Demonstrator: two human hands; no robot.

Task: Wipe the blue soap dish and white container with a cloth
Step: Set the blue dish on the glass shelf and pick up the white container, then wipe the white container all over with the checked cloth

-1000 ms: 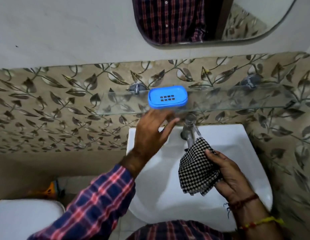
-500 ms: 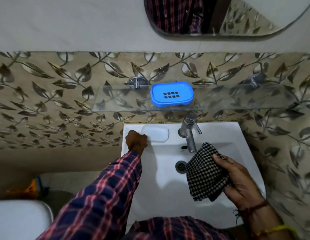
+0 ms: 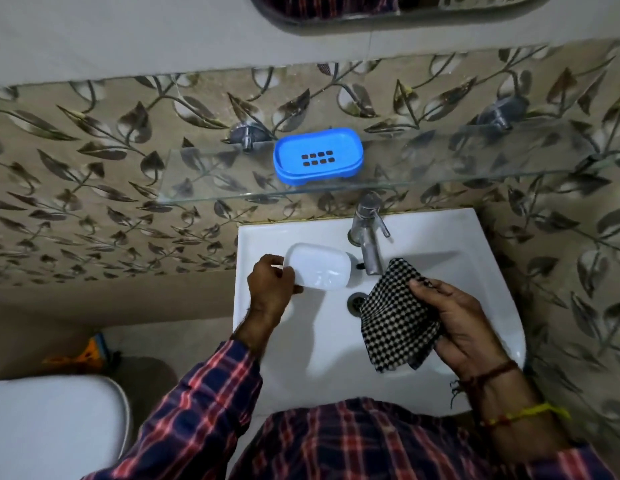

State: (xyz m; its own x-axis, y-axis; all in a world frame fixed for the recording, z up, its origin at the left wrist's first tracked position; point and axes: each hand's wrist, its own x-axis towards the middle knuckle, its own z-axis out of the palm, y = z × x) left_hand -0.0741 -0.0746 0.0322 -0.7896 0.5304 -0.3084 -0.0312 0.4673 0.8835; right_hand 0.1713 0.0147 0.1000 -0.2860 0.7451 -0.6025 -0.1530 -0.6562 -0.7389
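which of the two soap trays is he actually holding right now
The white container, gripped at its left end by the left hand over the sink. The blue soap dish sits untouched on the glass shelf.

The left hand (image 3: 270, 289) is extended forward on a checked red-and-blue sleeve (image 3: 197, 393), its fingers curled round the left end of the white oval plastic container (image 3: 319, 271), which is gripped with the thumb at the near rim. The right hand (image 3: 457, 323) is held lower, palm turned inward, with a black-and-white checked cloth (image 3: 395, 320) clasped between thumb and fingers. Red and yellow threads are worn on the right wrist (image 3: 502, 393).
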